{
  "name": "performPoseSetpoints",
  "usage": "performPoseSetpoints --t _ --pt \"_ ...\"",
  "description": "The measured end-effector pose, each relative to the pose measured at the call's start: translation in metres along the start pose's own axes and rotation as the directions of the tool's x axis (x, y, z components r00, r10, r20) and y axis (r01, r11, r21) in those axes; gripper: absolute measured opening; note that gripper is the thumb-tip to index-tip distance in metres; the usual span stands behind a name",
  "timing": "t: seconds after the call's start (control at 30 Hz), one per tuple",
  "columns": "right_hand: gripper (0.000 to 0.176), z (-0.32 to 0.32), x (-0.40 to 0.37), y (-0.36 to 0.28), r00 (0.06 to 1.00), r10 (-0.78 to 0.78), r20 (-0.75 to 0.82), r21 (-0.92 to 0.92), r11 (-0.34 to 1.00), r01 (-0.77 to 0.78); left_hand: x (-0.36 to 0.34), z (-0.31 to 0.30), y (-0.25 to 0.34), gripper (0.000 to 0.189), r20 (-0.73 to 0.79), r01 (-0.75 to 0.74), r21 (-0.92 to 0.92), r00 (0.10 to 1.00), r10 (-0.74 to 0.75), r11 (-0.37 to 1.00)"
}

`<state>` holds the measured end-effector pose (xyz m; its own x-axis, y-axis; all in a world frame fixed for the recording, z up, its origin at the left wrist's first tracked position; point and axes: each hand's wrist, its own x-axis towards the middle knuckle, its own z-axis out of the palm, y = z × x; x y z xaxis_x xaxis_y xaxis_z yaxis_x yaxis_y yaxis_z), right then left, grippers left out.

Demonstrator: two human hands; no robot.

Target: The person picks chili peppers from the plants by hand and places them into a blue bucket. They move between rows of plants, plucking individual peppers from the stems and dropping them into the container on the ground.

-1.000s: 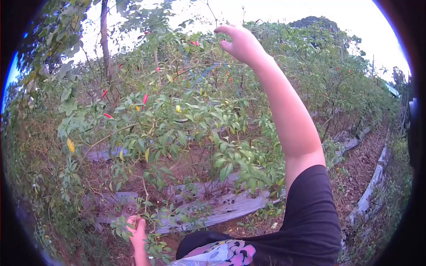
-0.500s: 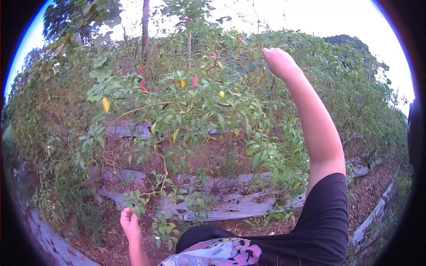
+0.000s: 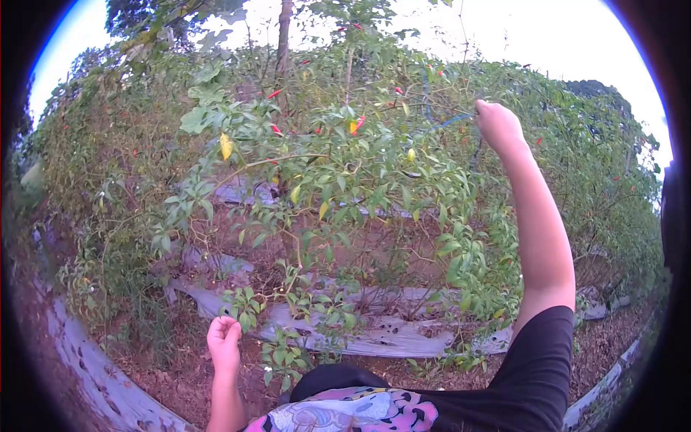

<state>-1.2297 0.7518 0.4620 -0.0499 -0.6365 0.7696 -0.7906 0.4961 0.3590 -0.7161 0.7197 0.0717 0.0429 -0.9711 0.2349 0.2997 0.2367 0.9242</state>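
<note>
My right hand (image 3: 500, 128) is raised at the upper right among chilli branches, fingers closed. A blue string (image 3: 455, 120) runs up to its fingertips; whether the hand grips the string, a stem or a chilli is hidden. Low at the left, my left hand (image 3: 224, 337) has its fingers curled together beside a leafy shoot (image 3: 246, 306); anything between them is too small to make out. The chilli plant (image 3: 353, 173) between my hands carries red chillies (image 3: 276, 130), a pale yellow-green chilli (image 3: 411, 155) and a yellow leaf (image 3: 226, 147).
Grey plastic mulch sheeting (image 3: 389, 344) with holes runs along the bed, and another strip (image 3: 108, 374) lies at the lower left. Dry brown soil shows between the rows. A thin tree trunk (image 3: 283, 36) rises behind, with dense chilli bushes on both sides.
The view has turned left, so the plants appear farther right. My right hand has dropped slightly against the branches. My left hand sits a little farther from the leafy shoot.
</note>
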Motion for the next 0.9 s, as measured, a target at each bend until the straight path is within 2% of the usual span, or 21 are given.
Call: performPoseSetpoints --t 0.1,0.2,0.43,0.53,0.57,0.6,0.63,0.7,0.77,0.8,0.83,0.87,0.9 --pt "0.012 -0.008 -0.005 0.000 1.000 -0.019 0.004 0.019 1.000 0.019 0.001 0.001 0.000 0.011 0.032 0.011 0.003 0.999 -0.011 1.000" --pt "0.012 -0.006 -0.007 0.005 0.996 -0.014 -0.090 0.076 0.997 0.020 0.001 0.003 0.003 0.011 0.018 0.013 0.003 1.000 -0.013 1.000" --pt "0.013 -0.015 -0.008 0.012 0.997 -0.013 -0.071 0.049 0.999 0.017 -0.001 -0.004 0.007 0.012 0.025 0.015 0.004 1.000 -0.015 1.000" --pt "0.018 -0.008 -0.004 0.018 0.934 0.026 -0.357 0.182 0.982 0.042 -0.004 -0.005 0.013 0.012 0.007 0.021 0.006 1.000 -0.021 1.000" --pt "0.019 -0.015 -0.003 0.013 0.952 0.157 -0.262 0.445 0.895 -0.025 -0.004 -0.007 0.012 0.012 0.004 0.019 0.014 1.000 -0.019 1.000" --pt "0.019 -0.029 -0.001 0.001 0.957 0.257 -0.135 0.668 0.737 -0.104 -0.005 -0.009 0.011 0.011 0.002 0.017 0.022 1.000 -0.017 1.000" --pt "0.020 -0.043 -0.001 -0.013 0.948 0.319 0.016 0.832 0.521 -0.189 -0.006 -0.010 0.009 0.011 0.003 0.016 0.032 1.000 -0.016 0.999" --pt "0.023 -0.071 -0.003 -0.048 0.949 0.126 0.290 0.936 0.167 -0.308 -0.008 -0.013 0.010 0.011 -0.002 0.030 0.029 1.000 -0.030 0.999" --pt "0.024 -0.082 0.000 -0.077 0.889 -0.127 0.439 0.892 0.181 -0.415 -0.010 -0.014 0.013 0.011 -0.005 0.031 0.031 1.000 -0.031 0.999" --pt "0.023 -0.079 0.004 -0.091 0.844 -0.246 0.477 0.879 0.139 -0.456 -0.011 -0.015 0.014 0.011 -0.007 0.025 0.033 1.000 -0.025 0.999" --pt "0.023 -0.072 0.010 -0.103 0.785 -0.341 0.517 0.856 0.233 -0.463 -0.012 -0.016 0.015 0.010 -0.010 0.018 0.034 1.000 -0.018 0.999" --pt "0.024 -0.073 0.012 -0.118 0.744 -0.366 0.559 0.826 0.324 -0.461 -0.012 -0.018 0.015 0.010 -0.012 0.010 0.031 1.000 -0.009 0.999" --pt "0.022 -0.056 0.022 -0.129 0.750 -0.332 0.571 0.807 0.395 -0.440 -0.012 -0.020 0.014 0.009 -0.014 0.001 0.027 1.000 0.000 1.000"
